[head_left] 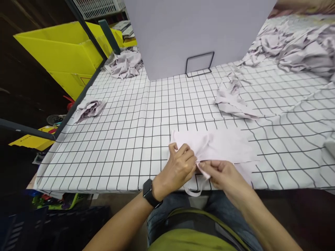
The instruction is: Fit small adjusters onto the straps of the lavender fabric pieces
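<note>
A pale pink piece of fabric point(230, 144) lies spread on the checked tablecloth near the front edge, gathered into folds at its middle. My left hand point(181, 165), with a black watch on its wrist, is closed on the gathered part of the cloth, its fingers curled. Right beside it, my right hand point(218, 172) pinches the fabric's edge between thumb and fingers. Below the hands a narrow pale strap point(195, 192) loops over the table's front edge. The fingertips of my left hand are partly hidden in the folds.
A crumpled cloth piece point(231, 99) lies beyond my right hand, and a small bundle point(90, 109) at left. Cloth heaps point(309, 50) fill the back right. A large grey panel point(193, 35) stands at the back, with yellow boxes point(60, 52) left. Another person's arm point(303, 5) shows top right.
</note>
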`<state>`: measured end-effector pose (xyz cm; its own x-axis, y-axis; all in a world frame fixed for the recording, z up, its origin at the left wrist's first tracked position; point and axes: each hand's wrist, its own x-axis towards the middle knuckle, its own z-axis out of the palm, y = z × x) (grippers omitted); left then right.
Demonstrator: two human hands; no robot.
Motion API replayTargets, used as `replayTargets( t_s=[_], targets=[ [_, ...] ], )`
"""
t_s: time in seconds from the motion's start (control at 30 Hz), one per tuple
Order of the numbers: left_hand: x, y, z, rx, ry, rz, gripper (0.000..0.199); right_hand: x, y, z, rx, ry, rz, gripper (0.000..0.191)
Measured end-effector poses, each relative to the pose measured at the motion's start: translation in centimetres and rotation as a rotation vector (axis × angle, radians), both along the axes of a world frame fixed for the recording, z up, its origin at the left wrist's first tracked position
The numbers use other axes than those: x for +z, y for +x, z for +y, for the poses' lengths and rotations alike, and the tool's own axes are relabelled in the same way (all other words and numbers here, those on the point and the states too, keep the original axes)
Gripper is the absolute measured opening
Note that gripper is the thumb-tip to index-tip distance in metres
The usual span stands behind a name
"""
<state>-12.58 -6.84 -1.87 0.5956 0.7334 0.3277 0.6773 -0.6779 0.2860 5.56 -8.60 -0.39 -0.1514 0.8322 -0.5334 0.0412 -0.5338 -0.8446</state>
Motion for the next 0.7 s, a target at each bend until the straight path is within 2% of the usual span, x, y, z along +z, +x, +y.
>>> replayTargets(
  t_s=[0.07,0.1,0.17,0.27,0.33,0.4,0.5,0.7],
  targets=[
    [0.7,-1.4,-0.6,-0.029,-0.106,-0.052,0.012,0.1,1.6,-1.0,0.085,0.135,-0.191,0.045],
    [1.0,-2.2,-0.8,-0.035,-0.16,-0.105,0.015,0.2,2.7,-1.2,0.089,0.19,-0.295,0.046],
    [1.3,-3.5,-0.7,0.02,-0.225,-0.251,0.019,0.4,5.1,-0.6,0.006,0.28,-0.51,0.046],
    [1.0,-4.1,1.2,0.28,-0.227,-0.382,0.015,0.6,8.2,2.9,-0.19,0.425,-0.834,0.038],
    [0.8,-3.6,3.2,0.486,-0.265,-0.363,0.017,0.2,9.4,6.1,-0.211,0.435,-0.982,0.031],
    [0.7,-2.8,5.2,0.614,-0.372,-0.323,0.028,-0.3,9.8,8.8,-0.195,0.442,-1.014,0.027],
    [0.8,-2.3,7.0,0.675,-0.504,-0.302,0.029,-0.9,9.8,10.6,-0.133,0.474,-0.95,0.024],
    [1.2,-3.0,7.3,0.735,-0.549,-0.411,0.023,-1.1,10.9,8.8,-0.156,0.6,-0.699,0.03]
  ],
)
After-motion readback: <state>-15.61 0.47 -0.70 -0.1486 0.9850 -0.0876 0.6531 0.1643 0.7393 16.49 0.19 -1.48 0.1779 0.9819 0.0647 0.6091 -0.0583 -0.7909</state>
